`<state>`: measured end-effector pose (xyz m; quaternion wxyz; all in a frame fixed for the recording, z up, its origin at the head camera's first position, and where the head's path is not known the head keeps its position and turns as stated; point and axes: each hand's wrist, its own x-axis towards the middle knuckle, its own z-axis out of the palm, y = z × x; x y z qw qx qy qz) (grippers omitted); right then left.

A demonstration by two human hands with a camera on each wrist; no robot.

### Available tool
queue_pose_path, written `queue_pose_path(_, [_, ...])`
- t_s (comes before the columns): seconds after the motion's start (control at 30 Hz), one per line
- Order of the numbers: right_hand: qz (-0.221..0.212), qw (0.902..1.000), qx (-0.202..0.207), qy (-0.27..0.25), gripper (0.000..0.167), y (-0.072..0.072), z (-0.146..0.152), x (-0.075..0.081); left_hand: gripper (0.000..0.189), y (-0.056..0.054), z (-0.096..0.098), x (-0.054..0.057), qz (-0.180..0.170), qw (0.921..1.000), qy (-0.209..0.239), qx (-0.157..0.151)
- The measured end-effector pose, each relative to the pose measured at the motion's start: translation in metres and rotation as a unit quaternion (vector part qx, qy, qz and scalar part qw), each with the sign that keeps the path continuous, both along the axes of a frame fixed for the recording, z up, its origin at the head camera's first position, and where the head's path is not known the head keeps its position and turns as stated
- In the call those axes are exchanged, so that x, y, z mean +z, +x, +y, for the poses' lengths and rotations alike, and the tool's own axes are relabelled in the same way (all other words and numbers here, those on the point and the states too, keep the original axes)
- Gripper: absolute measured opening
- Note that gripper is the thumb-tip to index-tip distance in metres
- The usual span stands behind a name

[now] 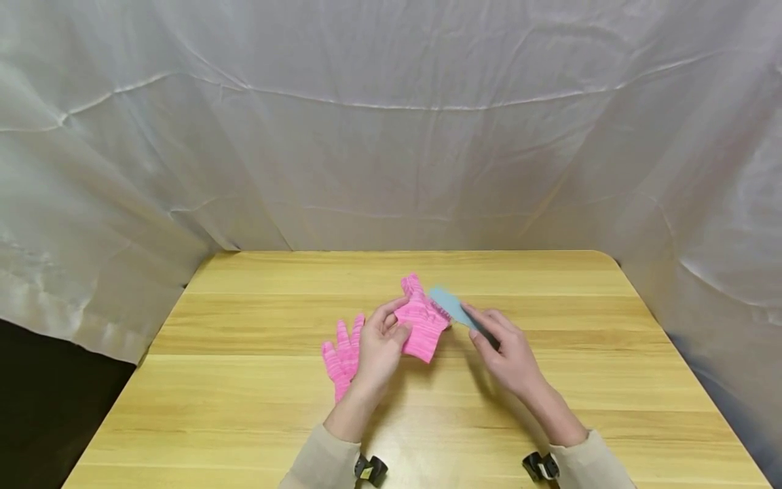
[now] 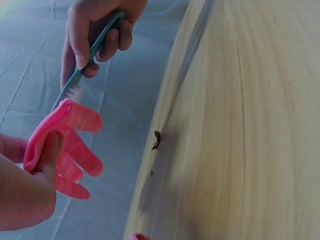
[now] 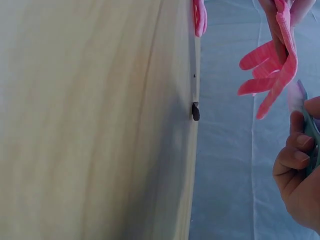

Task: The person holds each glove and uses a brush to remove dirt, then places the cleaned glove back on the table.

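My left hand pinches a pink knit glove between thumb and fingers, above the table. The glove's fingers hang loose in the left wrist view, pointing toward the tabletop. My right hand grips a blue-green brush by its dark handle. Its pale bristles touch or nearly touch the glove's side, and I cannot tell which. A second pink glove lies on the table, partly covered by my left wrist and forearm.
The wood-grain table spans the area below both hands. Small dark bits lie on its surface. Grey-white cloth hangs behind the table and at both sides.
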<state>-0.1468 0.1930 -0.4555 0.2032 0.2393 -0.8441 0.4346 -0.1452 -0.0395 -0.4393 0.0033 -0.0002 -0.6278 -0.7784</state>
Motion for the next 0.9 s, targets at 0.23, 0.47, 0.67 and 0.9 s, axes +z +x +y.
queue_pose_path(0.23, [-0.003, 0.9998, -0.005, -0.017, 0.05, 0.0024, -0.002, 0.0061, 0.048, 0.0006, -0.0013, 0.0008, -0.001, 1.0, 0.002, 0.002])
queue_pose_path(0.47, [0.014, 0.9976, 0.067, -0.014, 0.05, 0.0055, -0.0084, 0.0076, 0.05, 0.0013, -0.0006, 0.0017, -0.004, 1.0, -0.003, 0.0])
queue_pose_path(0.67, [0.007, 0.9972, 0.074, 0.004, 0.051, 0.0059, -0.0094, 0.0044, 0.049, 0.0013, -0.0004, 0.0026, -0.007, 1.0, 0.002, 0.0])
queue_pose_path(0.9, [0.015, 0.9981, 0.059, 0.012, 0.051, 0.0043, -0.0058, 0.0049, 0.049, 0.0008, -0.0011, 0.0028, -0.001, 1.0, -0.002, 0.002])
